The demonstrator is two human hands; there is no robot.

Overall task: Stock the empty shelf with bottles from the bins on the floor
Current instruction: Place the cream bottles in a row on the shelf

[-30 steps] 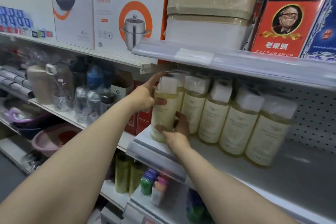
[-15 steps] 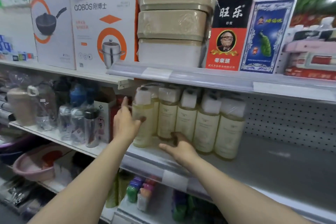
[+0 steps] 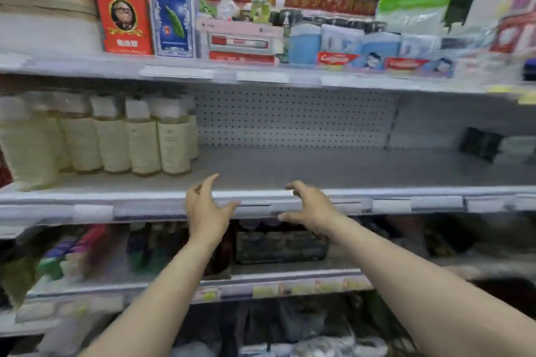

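Several pale yellow bottles with white caps stand in a row at the left end of the grey shelf. My left hand and my right hand hover side by side in front of the shelf's front rail, well right of the bottles. Both hold nothing, with fingers spread and loosely bent. The shelf surface to the right of the bottles is bare back to the pegboard wall. No bins are in view.
The shelf above carries boxes, toothpaste packs and blue packages. The shelf below holds dark containers and coloured bottles at the left. A dark object sits at the far right of the grey shelf.
Both hands have let go of the leftmost bottle and drawn back off the shelf. The view has swung right, so the bottle row now lies at the left.
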